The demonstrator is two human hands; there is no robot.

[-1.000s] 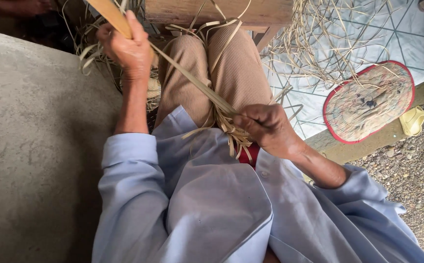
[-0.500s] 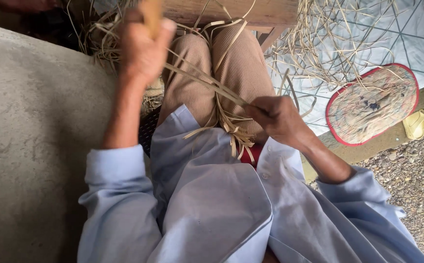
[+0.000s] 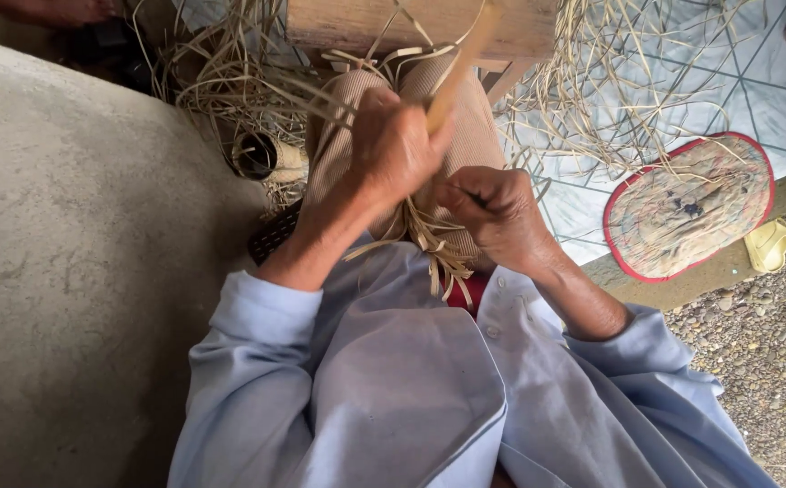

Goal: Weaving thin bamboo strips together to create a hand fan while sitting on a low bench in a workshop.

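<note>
While gripped by both hands (left [image 3: 393,149], right [image 3: 492,212]), cane strip [image 3: 461,68], long axis slanting up-right.

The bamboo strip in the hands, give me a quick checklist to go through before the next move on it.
1. Left hand closed round the bamboo strip: ok, fist wrapped on it, the strip slanting up toward the wooden bench.
2. Right hand gripping: ok, closed over the lap; a dark tip shows by the fingers, what it is cannot tell.
3. Blade edge clear of fingers: cannot tell, hidden by the hands.
4. Shavings in the lap: not ok, a bunch hangs under the hands.
5. Loose strands on the tiled floor: not ok, tangled close to the knees.
6. Woven fan out of the way: ok, lying apart on the right.
</note>
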